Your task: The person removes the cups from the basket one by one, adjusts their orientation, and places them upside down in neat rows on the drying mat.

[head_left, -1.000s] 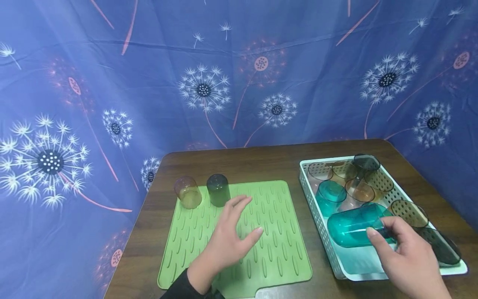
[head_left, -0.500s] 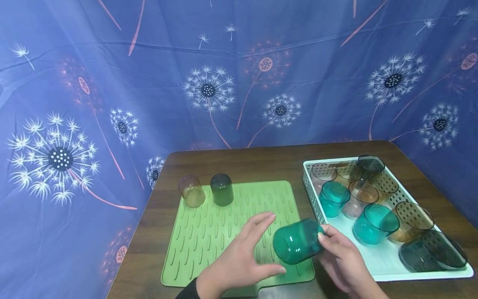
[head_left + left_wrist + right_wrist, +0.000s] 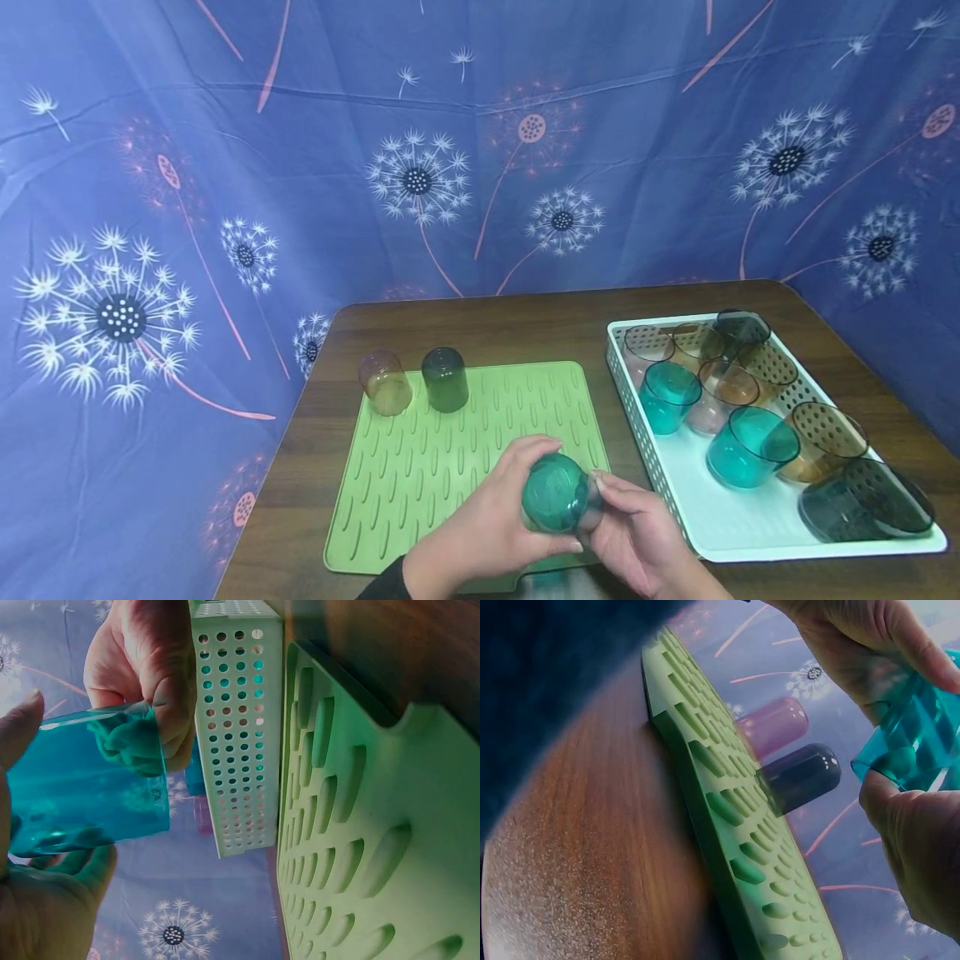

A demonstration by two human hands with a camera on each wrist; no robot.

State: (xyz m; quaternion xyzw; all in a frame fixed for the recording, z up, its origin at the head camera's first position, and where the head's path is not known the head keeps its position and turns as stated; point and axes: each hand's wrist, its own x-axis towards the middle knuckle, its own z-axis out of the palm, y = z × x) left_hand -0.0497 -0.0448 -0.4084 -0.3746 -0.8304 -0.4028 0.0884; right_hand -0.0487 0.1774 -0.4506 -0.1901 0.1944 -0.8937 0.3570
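Two hands, my left hand [image 3: 480, 521] and right hand [image 3: 648, 542], curl around one teal cup [image 3: 557, 493], held above the near edge of the green mat [image 3: 420, 467]. I judge it is being turned mouth-down; open mat lies beside the two upturned cups [image 3: 414, 381], with the white basket [image 3: 637, 417] close at right.

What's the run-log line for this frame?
left hand: grips teal cup | right hand: grips same cup | cup: above green mat near edge | white basket: cups inside
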